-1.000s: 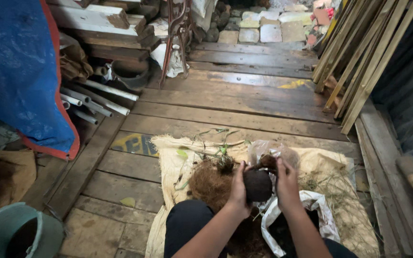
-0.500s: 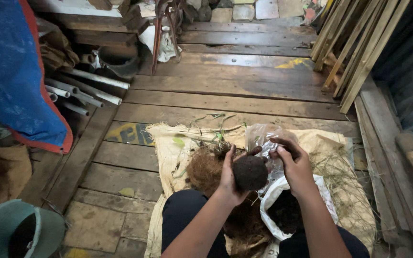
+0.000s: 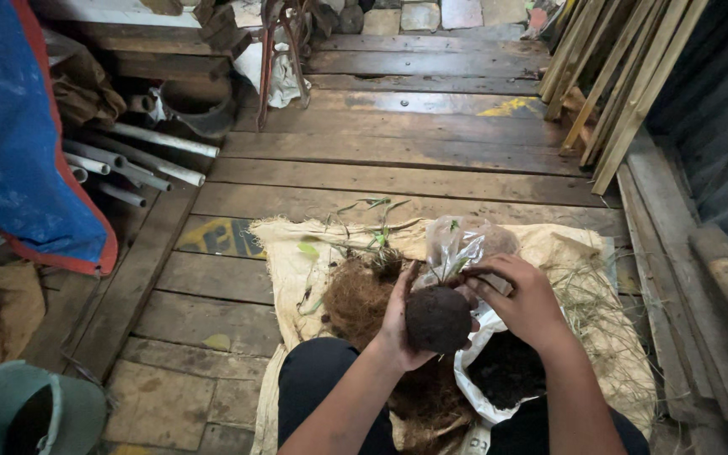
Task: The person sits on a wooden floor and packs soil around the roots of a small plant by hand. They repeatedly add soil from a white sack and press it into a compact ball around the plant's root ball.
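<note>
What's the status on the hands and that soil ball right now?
Left hand cupping the dark soil ball, grip closed. Right hand touching its top by the small plant. Open bag of soil directly below; nothing in the way.

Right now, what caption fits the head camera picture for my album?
Two hands, left hand and right hand, cup a dark soil ball above a burlap sack on wooden planks.
</note>
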